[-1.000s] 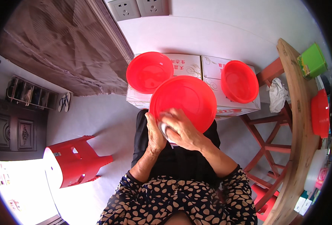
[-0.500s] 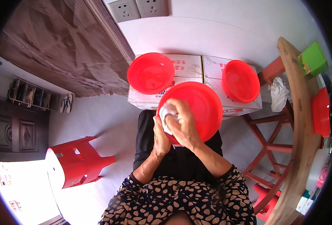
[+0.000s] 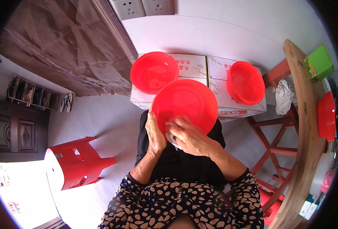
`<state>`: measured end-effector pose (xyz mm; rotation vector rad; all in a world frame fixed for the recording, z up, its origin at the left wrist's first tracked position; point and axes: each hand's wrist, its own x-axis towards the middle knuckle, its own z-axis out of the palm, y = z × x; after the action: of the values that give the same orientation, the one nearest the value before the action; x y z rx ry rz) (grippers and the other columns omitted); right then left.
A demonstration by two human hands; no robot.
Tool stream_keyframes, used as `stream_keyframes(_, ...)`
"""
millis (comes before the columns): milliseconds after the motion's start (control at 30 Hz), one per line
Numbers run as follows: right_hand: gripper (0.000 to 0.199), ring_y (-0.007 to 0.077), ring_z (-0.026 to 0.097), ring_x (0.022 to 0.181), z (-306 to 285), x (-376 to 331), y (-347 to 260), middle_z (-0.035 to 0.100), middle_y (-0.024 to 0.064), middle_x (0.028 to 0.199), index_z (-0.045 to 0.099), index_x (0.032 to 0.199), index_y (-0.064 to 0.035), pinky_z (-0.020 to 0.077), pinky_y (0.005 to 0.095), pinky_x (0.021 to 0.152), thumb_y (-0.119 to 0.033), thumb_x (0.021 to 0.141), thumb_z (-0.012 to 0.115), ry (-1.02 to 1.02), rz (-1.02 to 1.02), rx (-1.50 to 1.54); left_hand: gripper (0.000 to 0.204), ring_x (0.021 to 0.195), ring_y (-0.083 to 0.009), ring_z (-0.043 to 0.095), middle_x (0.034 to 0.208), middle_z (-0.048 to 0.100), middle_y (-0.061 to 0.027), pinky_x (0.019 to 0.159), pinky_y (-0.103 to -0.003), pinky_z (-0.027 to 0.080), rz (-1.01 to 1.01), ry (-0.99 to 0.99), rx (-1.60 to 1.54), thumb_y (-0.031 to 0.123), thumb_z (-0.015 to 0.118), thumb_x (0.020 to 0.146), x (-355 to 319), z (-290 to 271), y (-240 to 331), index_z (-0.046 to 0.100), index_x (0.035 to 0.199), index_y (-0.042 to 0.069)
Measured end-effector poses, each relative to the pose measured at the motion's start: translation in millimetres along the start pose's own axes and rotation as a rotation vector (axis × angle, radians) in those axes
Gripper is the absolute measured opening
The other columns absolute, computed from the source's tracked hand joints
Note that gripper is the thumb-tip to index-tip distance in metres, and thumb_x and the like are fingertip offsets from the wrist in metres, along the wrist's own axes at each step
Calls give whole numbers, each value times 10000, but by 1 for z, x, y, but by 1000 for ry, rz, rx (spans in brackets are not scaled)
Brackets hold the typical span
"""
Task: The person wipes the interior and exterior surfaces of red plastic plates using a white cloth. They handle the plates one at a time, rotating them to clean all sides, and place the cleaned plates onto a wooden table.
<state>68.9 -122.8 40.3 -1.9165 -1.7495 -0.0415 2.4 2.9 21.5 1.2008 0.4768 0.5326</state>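
A round red plastic basin is held tilted above my lap, its inside facing up. My left hand grips its left rim, fingers on the outside wall. In my right hand is a bunched whitish cloth, pressed over the near-left rim; the fingers hide most of it. Beyond, a second red basin stands on the left white carton, partly behind the held basin's far edge. A third red basin rests on the right carton.
A red plastic stool lies on its side at left. On the right runs a wooden table edge with a green box and a red container. A white cloth hangs by its wooden frame. Slippers lie far left.
The held basin has shifted slightly left and up. My right hand with the cloth has slid down to the near-left rim, and my left hand has moved left along with the basin.
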Motion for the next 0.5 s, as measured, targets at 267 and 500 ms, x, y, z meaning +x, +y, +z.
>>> stream_keyframes(267,78,244,500,925,-43,-28,6,549,68,943,641,732,-55,428,354,817,-119,698,614,-230,242,-354,584,1061,-169,518,1145,565,-105,928,-311,414,40,13,88,460,274,997,0,-2,-8,494,1215,-35)
stream_keyframes(500,178,316,488,878,0,-20,-3,504,181,988,609,866,17,456,387,756,-114,746,616,-27,346,-269,576,1191,-202,455,1303,496,-121,1012,-322,340,154,-36,241,424,263,1003,3,14,12,406,1354,-10)
